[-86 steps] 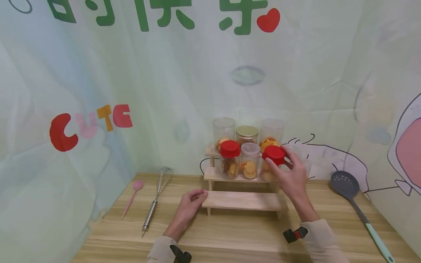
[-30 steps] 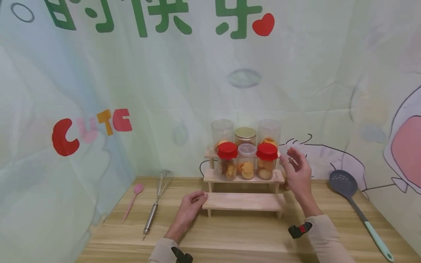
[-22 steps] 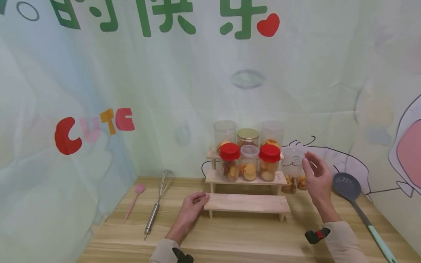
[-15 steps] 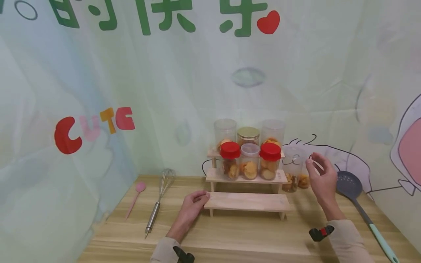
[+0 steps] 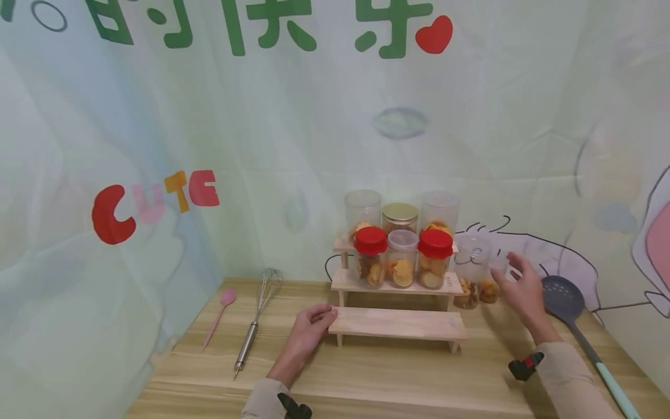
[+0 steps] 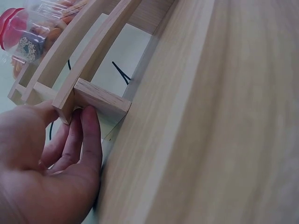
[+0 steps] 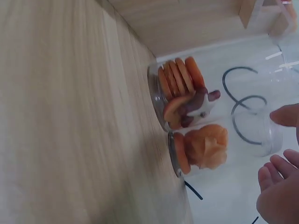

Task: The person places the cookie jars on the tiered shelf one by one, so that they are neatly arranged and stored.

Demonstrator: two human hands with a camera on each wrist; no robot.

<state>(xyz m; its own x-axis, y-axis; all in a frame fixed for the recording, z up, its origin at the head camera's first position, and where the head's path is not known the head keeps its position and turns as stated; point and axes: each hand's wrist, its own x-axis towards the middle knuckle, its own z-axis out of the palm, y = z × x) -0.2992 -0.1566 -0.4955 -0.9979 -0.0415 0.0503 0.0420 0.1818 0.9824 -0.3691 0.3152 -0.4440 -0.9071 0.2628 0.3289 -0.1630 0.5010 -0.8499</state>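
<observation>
At the left end of a three-step wooden stand (image 5: 398, 322), my left hand (image 5: 306, 333) pinches the lowest shelf; the left wrist view shows thumb and fingers around the shelf's corner (image 6: 70, 95). My right hand (image 5: 525, 294) is held right of the stand with thumb and fingers spread, holding nothing. Beside it two clear jars of cookies stand on the table: a larger jar (image 5: 466, 294) and a smaller jar (image 5: 489, 290). In the right wrist view the thumb (image 7: 286, 115) overlaps the smaller jar's upper end (image 7: 268, 135), with the fingers (image 7: 280, 168) on the other side.
The middle shelf bears a red-lidded jar (image 5: 370, 256), a pale-lidded jar (image 5: 401, 262) and another red-lidded jar (image 5: 434, 259). Three more jars stand on the top shelf, one gold-lidded (image 5: 400, 214). A whisk (image 5: 248, 337) and pink spoon (image 5: 217, 317) lie left, a skimmer (image 5: 562, 297) right.
My right hand has let go of the red-lidded jar on the middle shelf and moved right, to the jars on the table. My left hand keeps its hold on the stand.
</observation>
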